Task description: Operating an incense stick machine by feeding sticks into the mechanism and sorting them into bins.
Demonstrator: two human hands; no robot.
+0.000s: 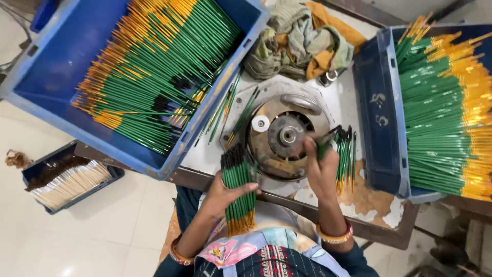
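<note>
Your left hand (221,195) is closed around a bundle of green brushes (238,187), dark tips up and orange ends toward you, at the near edge of the worktable (335,97). Your right hand (320,166) pinches one green brush (324,145) just beside the round metal machine (284,136) at the table's middle. More loose brushes (346,159) lie right of that hand. At the table's left edge a blue crate (46,77) holds green, orange-ended brushes; another blue crate (376,118) at the right edge holds the same. Crumpled rags (300,38) lie at the far edge. On the pale tiled floor (102,236) a small blue tray (51,156) holds pale sticks.
</note>
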